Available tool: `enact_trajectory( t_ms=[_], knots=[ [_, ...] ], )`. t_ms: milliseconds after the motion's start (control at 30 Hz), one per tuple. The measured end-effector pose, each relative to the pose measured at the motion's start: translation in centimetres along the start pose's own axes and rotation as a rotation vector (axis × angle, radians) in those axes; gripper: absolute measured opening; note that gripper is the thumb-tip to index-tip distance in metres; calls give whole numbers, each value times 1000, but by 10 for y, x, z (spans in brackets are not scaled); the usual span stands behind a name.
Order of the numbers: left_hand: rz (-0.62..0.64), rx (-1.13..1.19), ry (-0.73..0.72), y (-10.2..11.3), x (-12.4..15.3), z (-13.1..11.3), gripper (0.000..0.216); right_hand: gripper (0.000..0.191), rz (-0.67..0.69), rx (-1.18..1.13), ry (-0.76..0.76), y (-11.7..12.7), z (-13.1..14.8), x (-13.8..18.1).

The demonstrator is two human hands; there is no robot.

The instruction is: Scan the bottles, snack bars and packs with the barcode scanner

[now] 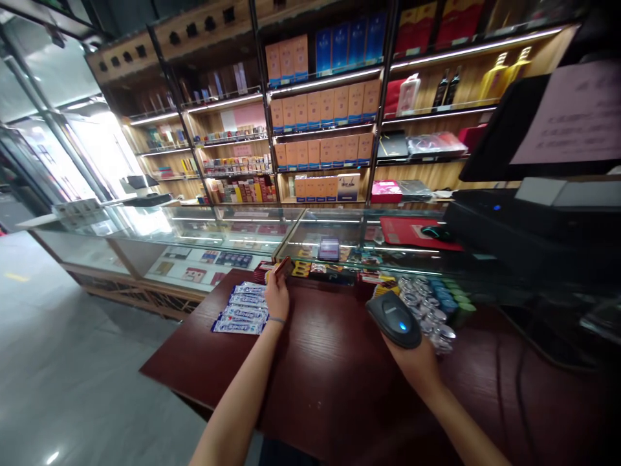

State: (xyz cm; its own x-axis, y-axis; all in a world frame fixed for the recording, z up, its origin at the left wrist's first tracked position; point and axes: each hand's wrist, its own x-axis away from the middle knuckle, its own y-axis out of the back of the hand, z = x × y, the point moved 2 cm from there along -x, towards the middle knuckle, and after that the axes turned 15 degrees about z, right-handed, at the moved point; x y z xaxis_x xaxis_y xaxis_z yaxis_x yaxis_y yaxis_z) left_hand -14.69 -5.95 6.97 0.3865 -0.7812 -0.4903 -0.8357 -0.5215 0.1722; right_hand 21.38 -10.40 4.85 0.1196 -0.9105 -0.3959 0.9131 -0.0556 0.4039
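Observation:
My right hand (420, 362) grips a black barcode scanner (394, 318) with a blue light glowing on its top. Over the far edge of the dark red counter, my left hand (276, 298) is closed on a small reddish-brown packet (284, 266), whose kind I cannot make out. Beside my left wrist, several blue-and-white wrapped packs (241, 309) lie in an overlapping row. Just past the scanner stand several small clear-lidded containers (429, 307), with blue and green-topped ones (456, 296) to their right.
The dark red counter (310, 375) spans the foreground. A glass display case (242, 223) runs behind it, with a red mat (414, 233) on top. A monitor (509, 123) and black equipment (533, 239) crowd the right. Boxed goods fill the wall shelves (323, 133).

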Motion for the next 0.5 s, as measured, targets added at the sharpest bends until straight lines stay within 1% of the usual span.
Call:
enact_trajectory(
  t_ms=[67,133,167,233,300,367,433,500],
  knots=[
    [-29,346,133,-30,11,-2,26,57,-14,-7,-6,2,-1,1],
    [23,669,231,-61,23,-5,31,56,-6,-16,-12,4,0,1],
    [61,792,268,-74,28,-5,32,55,5,-20,-12,4,2,1],
    [134,943,324,-93,40,-6,32,54,23,-28,-11,4,8,-1],
    [186,1007,361,-103,49,-5,29,52,24,-33,-12,4,14,-1],
    [211,1031,382,-105,56,-3,26,48,42,-26,-15,3,22,0],
    [215,1038,398,-103,60,0,25,45,105,2,-35,2,30,2],
    [209,1042,413,-100,62,1,24,46,194,53,-70,2,35,4]
  ],
)
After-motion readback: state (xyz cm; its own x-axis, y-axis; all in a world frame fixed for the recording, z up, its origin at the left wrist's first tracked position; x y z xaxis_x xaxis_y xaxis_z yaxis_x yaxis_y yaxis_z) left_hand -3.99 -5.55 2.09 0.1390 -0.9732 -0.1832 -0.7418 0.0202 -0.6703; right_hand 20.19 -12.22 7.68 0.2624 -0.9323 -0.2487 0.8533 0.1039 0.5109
